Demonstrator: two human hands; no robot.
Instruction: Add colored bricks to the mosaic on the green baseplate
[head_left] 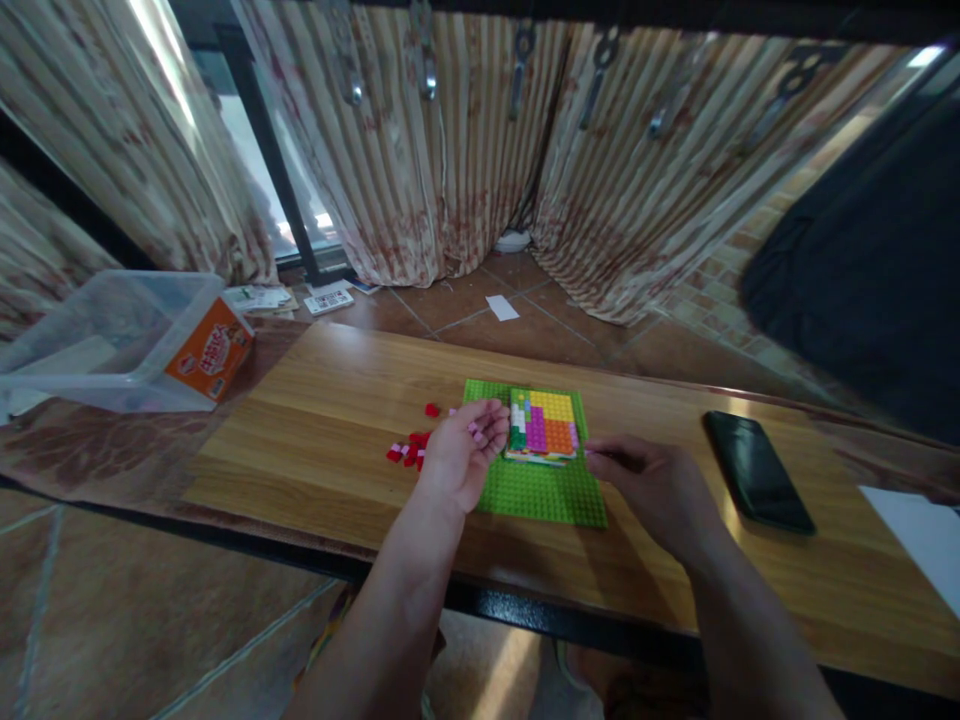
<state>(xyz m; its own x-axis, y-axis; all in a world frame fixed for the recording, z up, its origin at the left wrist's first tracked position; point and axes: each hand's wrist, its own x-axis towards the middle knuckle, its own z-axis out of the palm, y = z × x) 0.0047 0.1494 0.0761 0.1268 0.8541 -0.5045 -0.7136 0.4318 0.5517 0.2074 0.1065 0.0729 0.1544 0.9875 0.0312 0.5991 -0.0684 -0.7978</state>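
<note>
Palm up and fingers curled, my left hand [470,445] cups a few small pink toy bricks [475,432] just left of a block of stacked bricks. That block [544,425] has a top of yellow, orange, magenta, white and green pieces. Under it lies a green studded baseplate [540,500]. My right hand [637,475] is at the right edge of the plate, thumb and forefinger pinched together. A tiny bit of pink, seemingly a small brick, shows at those fingertips. Loose red and pink bricks [409,450] lie in a pile left of my left hand.
A black phone [757,470] lies on the wooden table [300,430], with white paper [915,540] at its right end. A clear plastic bin [112,340] with an orange label stands at the left. A dark-clothed shape [870,240] is at the upper right.
</note>
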